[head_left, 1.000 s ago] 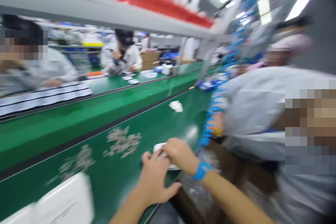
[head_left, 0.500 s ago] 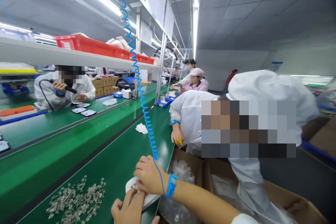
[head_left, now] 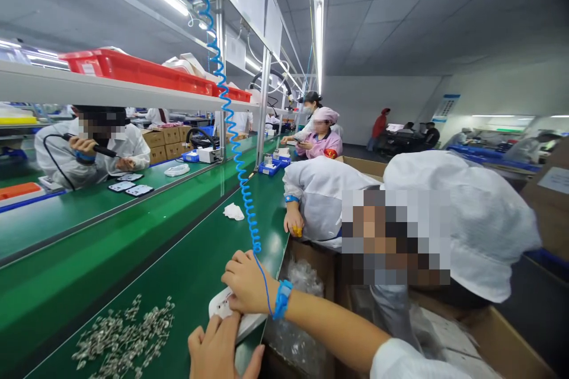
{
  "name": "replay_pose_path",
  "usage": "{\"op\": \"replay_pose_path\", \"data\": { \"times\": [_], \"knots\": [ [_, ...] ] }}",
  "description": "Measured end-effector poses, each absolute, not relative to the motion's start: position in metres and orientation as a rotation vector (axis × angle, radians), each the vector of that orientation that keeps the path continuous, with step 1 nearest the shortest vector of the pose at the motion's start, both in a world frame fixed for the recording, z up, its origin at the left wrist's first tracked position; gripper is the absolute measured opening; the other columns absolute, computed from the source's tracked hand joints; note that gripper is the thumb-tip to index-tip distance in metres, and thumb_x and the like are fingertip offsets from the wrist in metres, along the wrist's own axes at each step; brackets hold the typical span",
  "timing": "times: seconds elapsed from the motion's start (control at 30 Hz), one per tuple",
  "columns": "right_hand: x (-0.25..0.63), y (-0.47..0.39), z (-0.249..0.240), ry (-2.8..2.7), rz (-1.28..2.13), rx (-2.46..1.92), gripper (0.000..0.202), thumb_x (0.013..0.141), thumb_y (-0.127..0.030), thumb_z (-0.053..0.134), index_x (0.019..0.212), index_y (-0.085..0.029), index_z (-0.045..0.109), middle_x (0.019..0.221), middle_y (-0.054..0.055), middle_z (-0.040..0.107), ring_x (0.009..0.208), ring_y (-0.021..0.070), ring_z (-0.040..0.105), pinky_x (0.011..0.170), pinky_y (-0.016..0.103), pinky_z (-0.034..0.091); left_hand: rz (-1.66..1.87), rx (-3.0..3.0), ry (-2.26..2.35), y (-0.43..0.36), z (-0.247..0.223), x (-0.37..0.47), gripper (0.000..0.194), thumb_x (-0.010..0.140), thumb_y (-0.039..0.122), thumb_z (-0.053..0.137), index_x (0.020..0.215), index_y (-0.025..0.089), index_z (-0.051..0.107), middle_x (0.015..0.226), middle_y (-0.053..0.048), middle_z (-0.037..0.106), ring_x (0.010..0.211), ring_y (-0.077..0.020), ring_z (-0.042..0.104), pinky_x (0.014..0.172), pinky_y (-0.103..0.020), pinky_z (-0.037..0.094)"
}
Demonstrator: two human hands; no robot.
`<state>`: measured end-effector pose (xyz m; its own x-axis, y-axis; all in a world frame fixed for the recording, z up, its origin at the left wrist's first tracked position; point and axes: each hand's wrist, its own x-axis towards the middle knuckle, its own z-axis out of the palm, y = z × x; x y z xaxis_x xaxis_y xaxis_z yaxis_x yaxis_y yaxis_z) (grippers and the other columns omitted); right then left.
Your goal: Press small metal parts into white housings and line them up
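Observation:
My right hand (head_left: pixel 247 288) rests on a small white plastic part (head_left: pixel 223 308) lying at the near edge of the green bench (head_left: pixel 186 272), fingers curled over its top. A blue wrist strap (head_left: pixel 281 298) circles that wrist, and its blue coiled cord (head_left: pixel 231 124) rises to the overhead frame. My left hand (head_left: pixel 220 350) sits at the bottom of the view with fingers spread, touching the near side of the same white part. A heap of several small metal pieces (head_left: pixel 122 337) lies on the bench just left of my hands.
A person in white coat and cap (head_left: pixel 444 237) leans over a cardboard box (head_left: pixel 498 337) close on my right. More workers sit along the line. A white cloth (head_left: pixel 233 211) lies further up the bench. Red bins (head_left: pixel 133 68) stand on the shelf above.
The view has swung up and right from a blurred look at the bench. Both hands have stayed on the white part; the left hand has slipped lower in the view.

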<state>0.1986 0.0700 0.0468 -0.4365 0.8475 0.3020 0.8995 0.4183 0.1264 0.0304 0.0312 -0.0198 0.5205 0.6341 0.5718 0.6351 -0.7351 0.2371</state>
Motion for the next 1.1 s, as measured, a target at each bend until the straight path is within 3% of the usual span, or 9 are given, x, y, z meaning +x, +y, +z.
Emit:
{"op": "replay_pose_path", "data": {
  "times": [0.3,0.5,0.77,0.87,0.93,1.03,1.1],
  "knots": [
    [0.198,0.076,0.037,-2.470,-0.412,-1.559,0.025,0.083,-0.040,0.070,0.093,-0.020,0.060,0.099,0.002,0.062,0.104,0.0246,0.045,0.079,0.040,0.035,-1.032,-2.851,-1.077,0.041,-0.024,0.022,0.030,0.087,0.045,0.063,0.109,0.024,0.063,0.096,-0.004,0.067,0.086,-0.0243,0.061,0.078,-0.038,0.030],
    [0.197,0.078,0.043,-2.538,-0.507,-1.479,0.041,0.084,-0.055,0.073,0.098,-0.019,0.060,0.105,0.004,0.062,0.109,0.0264,0.044,0.082,0.041,0.036,-1.048,-2.870,-1.078,0.036,-0.022,0.022,0.033,0.089,0.044,0.062,0.114,0.023,0.061,0.104,-0.006,0.067,0.093,-0.0251,0.059,0.081,-0.039,0.030],
    [0.197,0.061,0.044,-2.526,-0.353,-1.381,0.020,0.089,-0.031,0.072,0.102,-0.017,0.064,0.110,0.010,0.065,0.116,0.0311,0.046,0.090,0.046,0.034,-0.860,-2.969,-1.284,0.007,0.007,0.025,0.039,0.089,0.044,0.063,0.118,0.019,0.059,0.108,-0.010,0.067,0.105,-0.0282,0.055,0.084,-0.043,0.031],
    [0.216,0.072,0.039,-2.313,-0.129,-1.310,0.021,0.087,-0.031,0.073,0.103,-0.020,0.067,0.109,0.009,0.068,0.111,0.0294,0.052,0.092,0.045,0.037,-0.806,-2.989,-1.338,0.009,0.009,0.025,0.041,0.086,0.049,0.066,0.112,0.019,0.061,0.102,-0.008,0.069,0.099,-0.0270,0.055,0.083,-0.043,0.031],
    [0.234,0.088,0.030,-2.105,0.006,-1.262,0.019,0.086,-0.035,0.071,0.098,-0.021,0.068,0.103,0.008,0.070,0.104,0.0269,0.057,0.090,0.043,0.041,-0.754,-2.997,-1.353,0.008,0.010,0.024,0.047,0.085,0.051,0.068,0.118,0.019,0.060,0.102,-0.007,0.069,0.097,-0.0258,0.055,0.083,-0.043,0.032],
    [0.259,0.117,0.006,-1.820,0.206,-1.286,0.023,0.087,-0.042,0.063,0.090,-0.020,0.068,0.089,0.007,0.070,0.085,0.0228,0.062,0.079,0.037,0.047,-0.635,-2.978,-1.278,-0.003,0.011,0.022,0.064,0.085,0.053,0.069,0.135,0.016,0.052,0.121,-0.009,0.067,0.104,-0.0253,0.054,0.086,-0.044,0.035],
    [0.269,0.133,-0.012,-1.673,0.358,-1.353,0.031,0.085,-0.047,0.060,0.089,-0.018,0.068,0.081,0.006,0.069,0.073,0.0199,0.061,0.069,0.034,0.048,-0.525,-2.896,-1.158,-0.019,0.009,0.018,0.064,0.088,0.047,0.067,0.139,0.013,0.048,0.136,-0.010,0.060,0.109,-0.0243,0.054,0.088,-0.042,0.037]
  ]
}}
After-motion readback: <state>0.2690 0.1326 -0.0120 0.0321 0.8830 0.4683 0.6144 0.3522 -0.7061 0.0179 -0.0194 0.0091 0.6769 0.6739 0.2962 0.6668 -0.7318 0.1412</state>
